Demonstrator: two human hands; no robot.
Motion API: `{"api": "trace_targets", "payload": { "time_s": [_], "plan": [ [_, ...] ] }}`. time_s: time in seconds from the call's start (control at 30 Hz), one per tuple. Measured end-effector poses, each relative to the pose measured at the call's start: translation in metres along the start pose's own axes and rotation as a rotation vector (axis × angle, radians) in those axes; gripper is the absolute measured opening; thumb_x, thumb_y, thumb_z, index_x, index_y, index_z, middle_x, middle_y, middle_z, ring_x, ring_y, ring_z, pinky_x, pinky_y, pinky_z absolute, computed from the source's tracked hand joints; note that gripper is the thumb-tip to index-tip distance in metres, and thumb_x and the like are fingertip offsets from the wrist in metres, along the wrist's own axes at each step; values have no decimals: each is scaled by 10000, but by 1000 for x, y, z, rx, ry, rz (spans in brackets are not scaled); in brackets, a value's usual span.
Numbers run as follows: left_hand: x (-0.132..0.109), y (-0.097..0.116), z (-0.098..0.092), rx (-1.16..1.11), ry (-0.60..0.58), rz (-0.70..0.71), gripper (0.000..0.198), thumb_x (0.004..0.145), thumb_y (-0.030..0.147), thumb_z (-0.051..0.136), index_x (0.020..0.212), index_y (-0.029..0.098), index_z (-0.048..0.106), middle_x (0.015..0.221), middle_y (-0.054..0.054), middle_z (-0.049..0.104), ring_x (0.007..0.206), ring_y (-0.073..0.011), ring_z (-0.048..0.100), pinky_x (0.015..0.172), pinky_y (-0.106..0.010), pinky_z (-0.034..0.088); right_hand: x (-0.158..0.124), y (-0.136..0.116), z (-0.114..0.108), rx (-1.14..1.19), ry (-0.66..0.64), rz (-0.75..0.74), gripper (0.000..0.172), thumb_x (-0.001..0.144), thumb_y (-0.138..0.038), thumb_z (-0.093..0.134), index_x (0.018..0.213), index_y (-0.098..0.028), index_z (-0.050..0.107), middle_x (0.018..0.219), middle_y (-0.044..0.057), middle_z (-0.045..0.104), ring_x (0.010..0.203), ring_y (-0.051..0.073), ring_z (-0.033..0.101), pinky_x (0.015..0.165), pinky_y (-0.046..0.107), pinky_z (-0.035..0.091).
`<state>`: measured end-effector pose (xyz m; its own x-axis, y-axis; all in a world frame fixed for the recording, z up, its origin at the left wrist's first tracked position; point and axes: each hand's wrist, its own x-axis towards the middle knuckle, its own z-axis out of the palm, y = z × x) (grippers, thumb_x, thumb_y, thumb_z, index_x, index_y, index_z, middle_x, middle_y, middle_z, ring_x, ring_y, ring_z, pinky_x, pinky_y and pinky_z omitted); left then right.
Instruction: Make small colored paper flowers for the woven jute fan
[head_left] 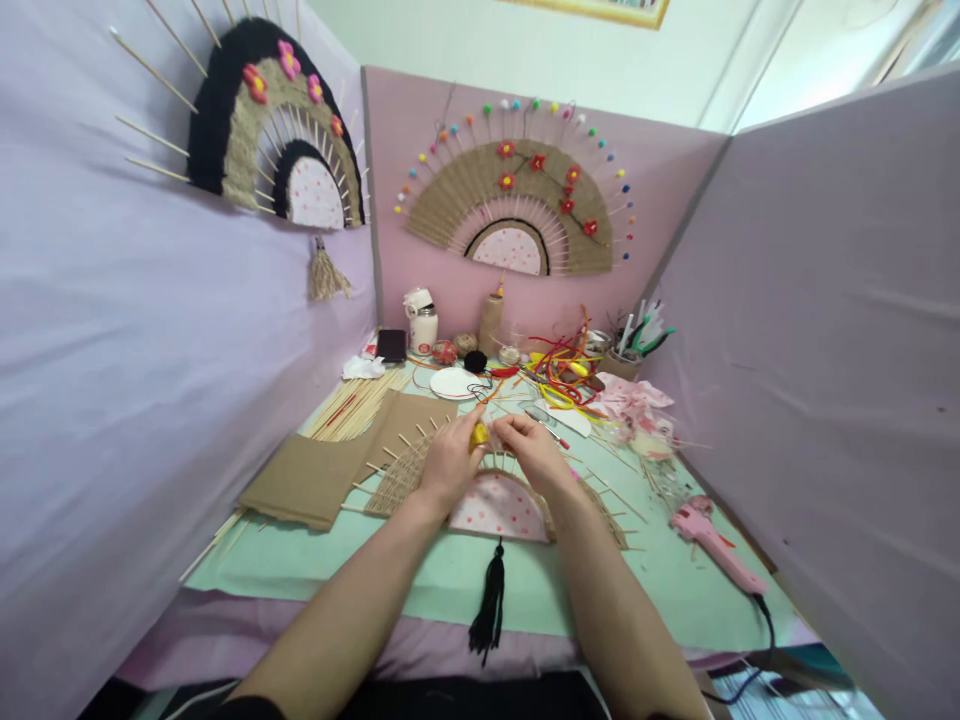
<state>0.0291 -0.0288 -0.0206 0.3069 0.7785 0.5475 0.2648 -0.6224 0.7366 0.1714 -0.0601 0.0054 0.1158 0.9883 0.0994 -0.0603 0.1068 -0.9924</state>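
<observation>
My left hand (450, 455) is closed on a small yellow piece (478, 436), too little of which shows to name. Close beside it, the fingertips of my right hand (531, 448) are pinched together; what they hold, if anything, cannot be made out. Both hands are over a woven fan (401, 478) of twine on thin sticks, lying on the table. Its half-round centre (499, 508) is pale pink with red dots, and a black tassel (490, 600) hangs toward the front edge. My hands and forearms hide much of the fan's middle and right side.
Brown cardboard (300, 480) and thin sticks (358, 405) lie at left. A pink glue gun (716, 548) rests at right, its cord running off the edge. Coloured pipe cleaners (562, 370), a bottle (424, 325) and a twine cone (490, 325) stand behind. Finished fans (465, 185) hang on the partitions.
</observation>
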Motion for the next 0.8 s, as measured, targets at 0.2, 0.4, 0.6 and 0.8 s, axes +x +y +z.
{"api": "trace_targets", "payload": {
  "time_s": [0.2,0.4,0.6,0.8],
  "plan": [
    [2,4,-2,-126,1,-12,502,692,72,586,1149,268,651,1162,-51,666,1141,-246,556,1055,-435,363,-5,-5,-16,-54,-88,11,331,660,-506,733,717,-188,660,640,-22,571,600,106,468,588,245,377],
    [3,3,-3,-74,-48,16,507,710,88,592,1178,278,643,1159,-58,663,1119,-253,560,1038,-437,369,-7,-9,-16,-81,-92,41,246,654,-414,729,725,-183,679,640,-26,584,587,97,452,572,242,341],
    [4,1,-2,-34,-78,62,542,724,86,582,1229,282,612,1155,-58,659,1097,-248,561,1001,-420,390,-4,-5,-16,-71,-68,69,191,632,-358,705,695,-182,666,617,-29,576,543,86,420,543,237,319],
    [3,-1,-1,24,-95,103,541,757,108,581,1272,274,579,1157,-73,649,1078,-247,567,963,-403,412,-3,-3,-16,6,-92,109,203,615,-344,722,694,-172,649,592,-39,553,524,76,418,532,230,310]
  ]
}}
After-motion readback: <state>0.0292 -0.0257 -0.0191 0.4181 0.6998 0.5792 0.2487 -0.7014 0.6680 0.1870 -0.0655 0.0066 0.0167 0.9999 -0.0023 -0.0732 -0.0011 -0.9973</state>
